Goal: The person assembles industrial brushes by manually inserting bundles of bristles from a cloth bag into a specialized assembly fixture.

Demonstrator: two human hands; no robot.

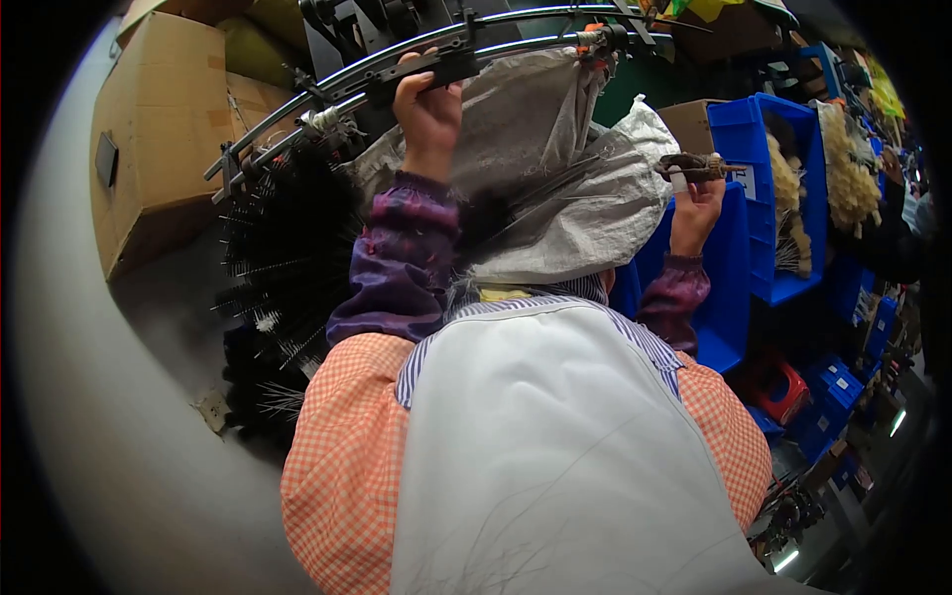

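Note:
My left hand (432, 117) is raised at the top, its fingers closed round the lower edge of a black bar-shaped block (451, 67). That block sits across two shiny curved-looking metal rails (535, 22). Off to the right, my right hand (697, 210) grips a short dark elongated tool (691, 165) with a thin brownish tip; its exact kind I cannot make out. One finger of this hand has a white wrapping. A whitish woven sack (595, 213) drapes between my arms, with thin wires lying over it. Beside my left forearm hang black bristle brushes (293, 223) on wire stems.
A cardboard box (164, 129) stands at the far left beside a pale wall. To the right are blue plastic bins (739, 139), one holding cream-coloured brush heads (783, 193). A red plastic item (788, 392) lies lower right. White apron (555, 426) covers my front.

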